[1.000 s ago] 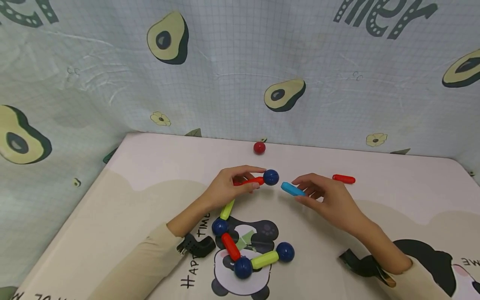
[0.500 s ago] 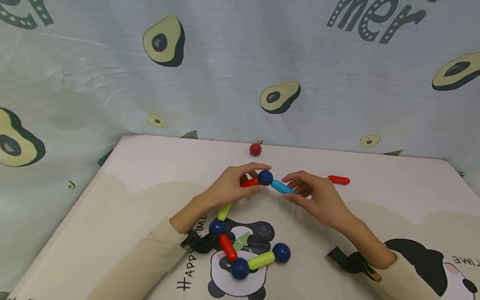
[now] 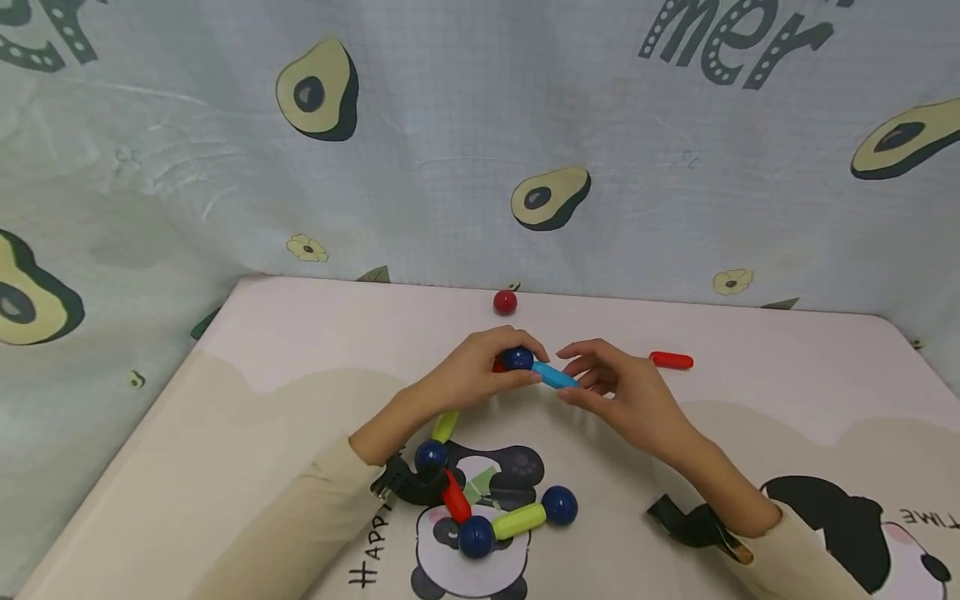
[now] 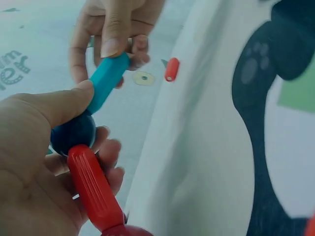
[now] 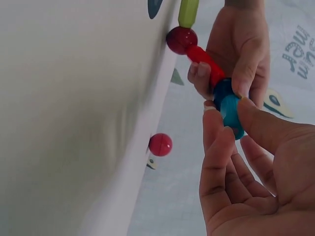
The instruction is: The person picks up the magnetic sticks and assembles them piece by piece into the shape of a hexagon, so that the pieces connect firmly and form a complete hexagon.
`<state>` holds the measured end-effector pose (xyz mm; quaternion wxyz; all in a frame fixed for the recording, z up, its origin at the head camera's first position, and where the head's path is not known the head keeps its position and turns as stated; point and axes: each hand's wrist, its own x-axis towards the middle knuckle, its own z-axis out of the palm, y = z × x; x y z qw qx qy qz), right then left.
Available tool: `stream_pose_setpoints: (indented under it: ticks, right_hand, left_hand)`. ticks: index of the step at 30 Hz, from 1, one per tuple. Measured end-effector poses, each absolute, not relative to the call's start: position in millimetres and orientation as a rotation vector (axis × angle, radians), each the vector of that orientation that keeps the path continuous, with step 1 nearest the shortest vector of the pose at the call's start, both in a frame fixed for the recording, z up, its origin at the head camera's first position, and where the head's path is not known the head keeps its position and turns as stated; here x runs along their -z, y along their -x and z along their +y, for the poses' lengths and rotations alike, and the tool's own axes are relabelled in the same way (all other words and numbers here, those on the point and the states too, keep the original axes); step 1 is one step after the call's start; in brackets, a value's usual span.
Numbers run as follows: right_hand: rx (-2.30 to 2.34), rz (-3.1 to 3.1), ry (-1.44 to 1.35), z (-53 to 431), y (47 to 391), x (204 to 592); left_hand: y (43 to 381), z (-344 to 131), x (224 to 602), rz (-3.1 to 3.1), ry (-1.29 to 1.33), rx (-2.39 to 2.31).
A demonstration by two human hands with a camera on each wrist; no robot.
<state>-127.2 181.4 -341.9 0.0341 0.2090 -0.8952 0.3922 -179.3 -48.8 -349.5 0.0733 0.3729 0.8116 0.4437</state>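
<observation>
My left hand (image 3: 483, 367) grips a dark blue ball (image 4: 74, 133), its thumb lying across the joint with a light blue rod (image 3: 555, 375). The rod's other end is pinched between thumb and fingers of my right hand (image 3: 626, 392). A ribbed red rod (image 4: 96, 189) extends from the ball along the left palm to a dark red ball (image 5: 182, 40). From there the chain runs through a yellow-green rod (image 3: 446, 426) down to a blue ball (image 3: 431, 456), a red rod (image 3: 456, 498), another blue ball (image 3: 476, 537), a second yellow-green rod (image 3: 519, 522) and an end ball (image 3: 560, 506).
A loose red ball (image 3: 505, 302) sits near the table's back edge. Right of it, beyond my right hand, lies a loose red rod (image 3: 671, 360). The table (image 3: 300, 467) has printed pandas, and an avocado-patterned cloth (image 3: 450, 100) hangs behind.
The right hand has moved left, bringing the light blue rod's end against the blue ball. The left fingers have shifted from the red rod onto the ball.
</observation>
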Motion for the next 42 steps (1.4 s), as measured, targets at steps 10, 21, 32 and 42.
stream_pose_setpoints:
  ticks: [10, 21, 32, 42]
  right_hand:
    - [-0.973, -2.717, -0.572, 227, 128, 339]
    - [-0.832, -2.734, -0.237, 294, 141, 363]
    - [-0.859, -2.846, -0.157, 308, 144, 376]
    - [-0.916, -2.753, -0.223, 302, 148, 370]
  left_hand:
    - [178, -47, 353, 2.423, -1.157, -1.353]
    - [178, -46, 356, 2.425, -1.168, -1.349]
    - [177, -45, 360, 2.423, -1.173, -1.348]
    - [177, -44, 361, 2.397, -1.178, -1.353]
